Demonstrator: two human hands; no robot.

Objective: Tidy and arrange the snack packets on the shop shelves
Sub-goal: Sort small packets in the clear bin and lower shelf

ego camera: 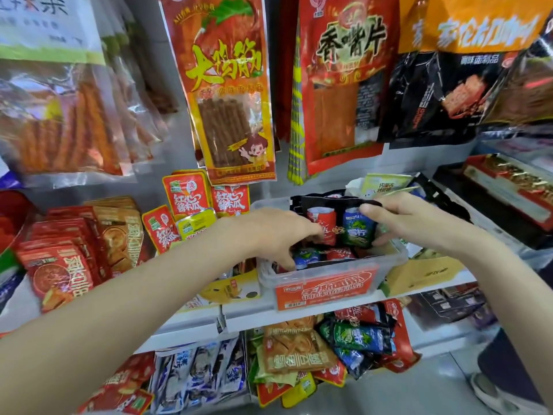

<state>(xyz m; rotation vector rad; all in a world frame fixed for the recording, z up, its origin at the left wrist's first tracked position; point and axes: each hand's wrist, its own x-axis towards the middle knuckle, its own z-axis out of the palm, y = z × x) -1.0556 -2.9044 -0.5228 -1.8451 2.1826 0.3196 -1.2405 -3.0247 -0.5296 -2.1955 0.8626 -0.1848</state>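
A clear plastic tub (392, 259) with a red label stands on the white shelf (248, 317). Black snack packets printed with red and blue cans (344, 224) stand upright inside it. My right hand (419, 221) pinches the top edge and right side of the front packet. My left hand (278, 235) reaches into the tub's left side, its curled fingers gripping the packets there. More small packets (321, 256) lie low in the tub.
Large hanging snack bags (230, 94) hang above the shelf. Red and orange packets (68, 256) fill the shelf on the left. On the lower shelf lie mixed packets (299, 351). A dark box (505, 193) sits at right. A shoe (493, 393) shows at the bottom right.
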